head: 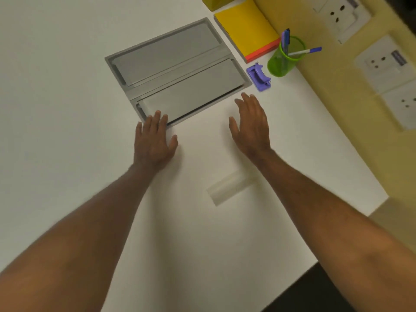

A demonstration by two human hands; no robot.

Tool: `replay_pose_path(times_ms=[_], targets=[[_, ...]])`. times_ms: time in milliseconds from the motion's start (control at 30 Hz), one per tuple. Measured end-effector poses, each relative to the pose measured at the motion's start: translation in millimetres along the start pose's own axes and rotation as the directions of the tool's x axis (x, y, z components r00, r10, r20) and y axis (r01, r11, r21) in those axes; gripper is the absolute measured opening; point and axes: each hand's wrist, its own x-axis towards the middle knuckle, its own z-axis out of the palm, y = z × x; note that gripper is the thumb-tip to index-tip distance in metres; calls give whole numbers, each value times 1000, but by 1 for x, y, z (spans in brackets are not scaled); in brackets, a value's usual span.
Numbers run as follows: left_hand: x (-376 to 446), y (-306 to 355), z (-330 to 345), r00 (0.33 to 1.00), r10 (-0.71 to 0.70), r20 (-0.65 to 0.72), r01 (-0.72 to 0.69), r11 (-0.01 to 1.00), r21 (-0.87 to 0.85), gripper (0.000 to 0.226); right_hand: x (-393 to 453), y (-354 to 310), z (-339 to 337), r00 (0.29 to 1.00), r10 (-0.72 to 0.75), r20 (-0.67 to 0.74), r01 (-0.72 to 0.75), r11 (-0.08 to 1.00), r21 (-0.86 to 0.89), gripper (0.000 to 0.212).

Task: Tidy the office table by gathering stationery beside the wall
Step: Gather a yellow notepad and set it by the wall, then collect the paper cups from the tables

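while both hands hover flat, fingers spread and holding nothing, the clear ruler [231,188] lies alone between the forearms, far from the wall-side stationery, so it could be missed, or the right hand [251,124] could tip the green pen cup [286,58].

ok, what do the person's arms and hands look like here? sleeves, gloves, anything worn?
Both forearms are bare as far as the frame shows, with no sleeves in view. The left hand and right hand wear no gloves. No watch, ring or wristband shows on the visible backs of hands and wrists. No markings or cables.
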Motion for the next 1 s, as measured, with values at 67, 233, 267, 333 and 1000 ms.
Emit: replay_pose_path(times_ms=[67,233,267,333,1000], targets=[[-41,5,-6,998,60,-18,-59,998,32,68,-38,-7,-6,999,10,30,-9,1000,-9,52],[-123,12,-30,992,126,-20,-125,991,42,69,-127,-26,-34,993,49,110,-49,999,1,57],[-138,14,-34,993,119,-22,-118,992,35,69,-143,-32,-40,991,71,116,-73,997,9,58],[-170,17,-41,994,109,-29,-109,994,9,70,-176,-45,-50,986,117,121,-121,992,22,59],[-486,2,-20,977,-126,175,138,988,-63,71,-473,-164,-73,896,97,434,-74,995,-69,68]])
